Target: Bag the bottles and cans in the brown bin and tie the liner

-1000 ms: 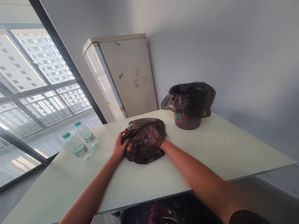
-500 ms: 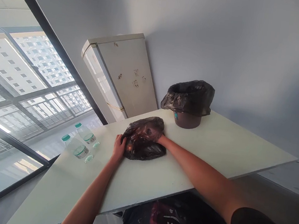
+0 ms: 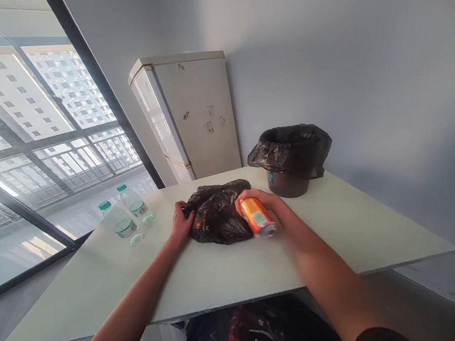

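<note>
Gripping an orange can (image 3: 258, 217) near the middle of the frame, the right hand (image 3: 257, 198) has its fingers curled around it, with the can's silver end pointing toward the lower right. Just left of the can, a crumpled black plastic bag (image 3: 220, 216) lies on the pale table (image 3: 215, 278), with something orange faintly showing through its left part. The left hand (image 3: 182, 220) is partly closed on the bag's left edge, thumb against the plastic; how tightly it pinches cannot be told.

At centre left, two clear bottles with green caps, a nearer bottle (image 3: 120, 224) and a farther bottle (image 3: 133, 202), lie side by side on the table, well apart from the bag. Right of centre and farther back, a dark bin (image 3: 288, 185) stands upright, a black liner (image 3: 291, 150) folded over its rim. A white refrigerator (image 3: 197, 112) stands beyond the table in the upper middle, left of the bin.
</note>
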### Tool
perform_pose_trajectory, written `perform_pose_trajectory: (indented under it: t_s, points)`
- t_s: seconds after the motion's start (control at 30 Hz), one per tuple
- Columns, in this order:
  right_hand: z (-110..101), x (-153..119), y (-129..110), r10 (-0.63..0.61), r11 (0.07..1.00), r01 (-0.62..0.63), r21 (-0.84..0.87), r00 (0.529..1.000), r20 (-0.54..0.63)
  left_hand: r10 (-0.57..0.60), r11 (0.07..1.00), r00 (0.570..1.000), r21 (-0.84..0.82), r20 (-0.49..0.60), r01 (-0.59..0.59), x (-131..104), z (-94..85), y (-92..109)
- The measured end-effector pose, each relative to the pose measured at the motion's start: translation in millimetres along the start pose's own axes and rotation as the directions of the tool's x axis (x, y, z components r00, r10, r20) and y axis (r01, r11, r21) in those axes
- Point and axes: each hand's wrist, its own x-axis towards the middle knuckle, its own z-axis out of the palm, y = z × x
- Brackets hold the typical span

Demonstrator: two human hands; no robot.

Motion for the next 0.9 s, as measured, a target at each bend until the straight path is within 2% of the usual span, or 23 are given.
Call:
perform_pose_trajectory:
  t_s: [0.07, 0.1, 0.13, 0.2, 0.23, 0.27, 0.33, 0.4, 0.47, 0.53, 0.6, 0.67, 0.73, 0.83, 0.9]
  points:
    - [11.5, -23.2, -11.3, -0.014, 0.968, 0.018, 0.250, 1.000, -0.015, 0.106, 0.994, 0.994, -0.008, -0.029, -0.106, -4.1, -3.9, 11.7]
    - [17.2, -26.8, -15.6, -0.025, 0.946, 0.015, 0.323, 0.999, 0.027, 0.174, 0.985, 0.984, -0.006, -0.025, -0.174, -6.0, -6.5, 18.3]
    - [22.7, -24.1, -18.8, -0.038, 0.935, -0.008, 0.356, 0.992, 0.122, 0.239, 0.971, 0.971, -0.001, -0.012, -0.239, -7.7, -9.2, 25.1]
    - [33.3, -3.7, -20.8, -0.089, 0.937, -0.046, 0.346, 0.927, 0.364, 0.327, 0.945, 0.945, 0.013, 0.006, -0.327, -10.9, -15.0, 37.2]
    - [38.5, 10.5, -19.5, -0.147, 0.929, 0.013, 0.369, 0.929, 0.339, 0.349, 0.937, 0.937, 0.017, -0.004, -0.348, -12.3, -17.8, 42.1]
    - [43.8, 24.7, -16.8, -0.192, 0.912, 0.086, 0.402, 0.954, 0.232, 0.354, 0.935, 0.935, 0.014, -0.031, -0.354, -13.7, -20.6, 45.8]
    - [53.9, 47.3, -8.6, -0.236, 0.889, 0.200, 0.413, 0.971, 0.038, 0.336, 0.939, 0.937, -0.039, -0.099, -0.341, -16.1, -26.3, 49.9]
    - [62.3, 58.8, 0.8, -0.256, 0.885, 0.281, 0.372, 0.960, -0.116, 0.323, 0.930, 0.937, -0.141, -0.129, -0.340, -17.9, -32.0, 50.6]
    - [68.2, 61.7, 8.4, -0.288, 0.899, 0.335, 0.283, 0.937, -0.196, 0.365, 0.896, 0.926, -0.236, -0.092, -0.376, -18.7, -37.3, 49.9]
    - [71.9, 61.0, 12.7, -0.323, 0.915, 0.359, 0.183, 0.925, -0.198, 0.450, 0.856, 0.893, -0.287, 0.006, -0.429, -18.6, -40.9, 49.4]
    - [74.8, 60.2, 14.1, -0.347, 0.924, 0.366, 0.111, 0.924, -0.162, 0.528, 0.829, 0.839, -0.291, 0.129, -0.477, -17.9, -42.2, 49.6]
    - [77.4, 60.1, 13.7, -0.351, 0.928, 0.364, 0.076, 0.925, -0.147, 0.557, 0.825, 0.802, -0.257, 0.215, -0.503, -17.3, -41.6, 50.4]
    - [79.1, 60.5, 12.9, -0.353, 0.929, 0.366, 0.063, 0.923, -0.153, 0.546, 0.838, 0.798, -0.190, 0.255, -0.512, -16.5, -40.5, 50.8]
    - [78.8, 60.2, 11.8, -0.371, 0.921, 0.383, 0.075, 0.919, -0.134, 0.527, 0.846, 0.811, -0.064, 0.254, -0.529, -14.4, -40.6, 48.6]
    - [77.1, 59.1, 10.9, -0.394, 0.913, 0.401, 0.070, 0.914, -0.098, 0.535, 0.832, 0.805, 0.005, 0.256, -0.555, -12.5, -42.0, 44.7]
